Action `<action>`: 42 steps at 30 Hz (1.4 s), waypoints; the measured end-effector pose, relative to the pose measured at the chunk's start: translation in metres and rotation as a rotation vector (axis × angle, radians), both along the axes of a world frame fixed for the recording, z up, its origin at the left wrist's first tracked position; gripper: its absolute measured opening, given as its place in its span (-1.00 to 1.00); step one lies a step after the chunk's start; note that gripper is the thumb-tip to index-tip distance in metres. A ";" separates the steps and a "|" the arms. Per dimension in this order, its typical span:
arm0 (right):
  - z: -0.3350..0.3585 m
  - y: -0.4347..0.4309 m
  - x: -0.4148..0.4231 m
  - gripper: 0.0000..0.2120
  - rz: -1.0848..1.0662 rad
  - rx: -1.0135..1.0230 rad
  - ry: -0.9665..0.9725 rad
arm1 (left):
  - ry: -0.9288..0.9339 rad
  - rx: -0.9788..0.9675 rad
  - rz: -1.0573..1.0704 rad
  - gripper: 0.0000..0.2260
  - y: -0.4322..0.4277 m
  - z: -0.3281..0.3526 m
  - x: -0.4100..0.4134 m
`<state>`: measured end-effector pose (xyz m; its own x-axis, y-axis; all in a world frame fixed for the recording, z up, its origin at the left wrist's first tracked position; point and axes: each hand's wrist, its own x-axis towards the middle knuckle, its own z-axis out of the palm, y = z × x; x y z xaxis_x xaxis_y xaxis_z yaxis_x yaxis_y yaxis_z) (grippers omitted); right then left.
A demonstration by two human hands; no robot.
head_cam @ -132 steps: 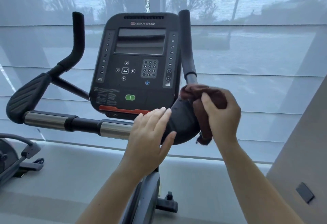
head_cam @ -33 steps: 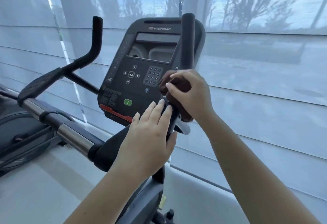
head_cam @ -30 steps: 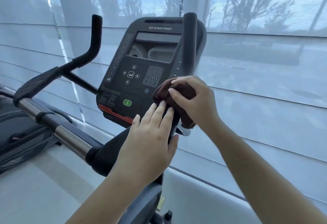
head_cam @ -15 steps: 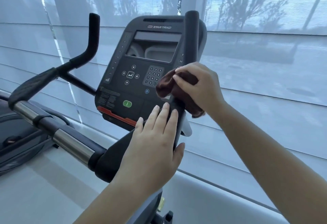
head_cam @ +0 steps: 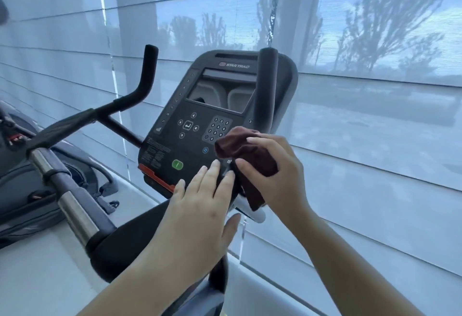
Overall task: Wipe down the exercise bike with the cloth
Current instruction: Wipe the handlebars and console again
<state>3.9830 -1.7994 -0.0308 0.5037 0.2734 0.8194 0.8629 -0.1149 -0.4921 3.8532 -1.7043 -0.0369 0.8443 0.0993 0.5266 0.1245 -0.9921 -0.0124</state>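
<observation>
Maroon cloth [head_cam: 250, 152], gripped by right hand [head_cam: 281, 178]

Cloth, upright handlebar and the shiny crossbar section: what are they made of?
Cloth: soft fabric, likely microfibre. It is matte maroon and bunches into folds in the right hand.
Upright handlebar: seemingly a foam or rubber sleeve. It is matte black with no glints.
Shiny crossbar section: probably polished or plated metal. It is silvery with bright reflections.
</observation>
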 end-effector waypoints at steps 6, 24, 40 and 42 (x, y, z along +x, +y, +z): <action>0.045 -0.019 0.052 -0.70 0.020 0.077 -0.107 | -0.068 -0.012 0.051 -0.44 -0.014 0.017 0.025; 0.091 0.034 0.110 -0.78 0.043 0.445 -0.011 | -0.120 0.205 0.118 -0.46 -0.015 0.032 0.084; 0.030 0.035 0.106 -0.70 0.184 0.544 0.109 | -0.181 0.107 0.095 -0.55 -0.010 0.029 0.082; 0.017 0.030 0.107 -0.71 0.248 0.547 0.217 | -0.183 0.121 0.095 -0.55 -0.011 0.027 0.084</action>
